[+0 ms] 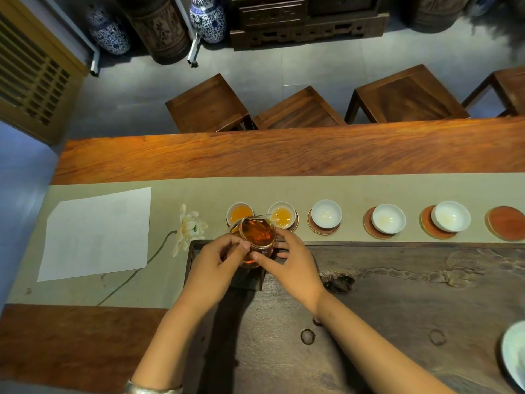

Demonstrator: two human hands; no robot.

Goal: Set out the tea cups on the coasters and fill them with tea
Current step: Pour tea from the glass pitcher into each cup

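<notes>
A glass pitcher of amber tea sits between my hands, tilted toward the second cup. My left hand grips its left side; my right hand holds its right side with the fingers spread. Two white cups hold tea: the first cup and the second cup. Three white cups stand without tea on round brown coasters: the third cup, the fourth cup and the fifth cup. One bare coaster lies at the far right.
The cups line up on a beige table runner with a painted lotus. A white sheet lies at the left. A dark tea tray fills the near side. A white dish rim shows at the right edge. Wooden stools stand beyond the table.
</notes>
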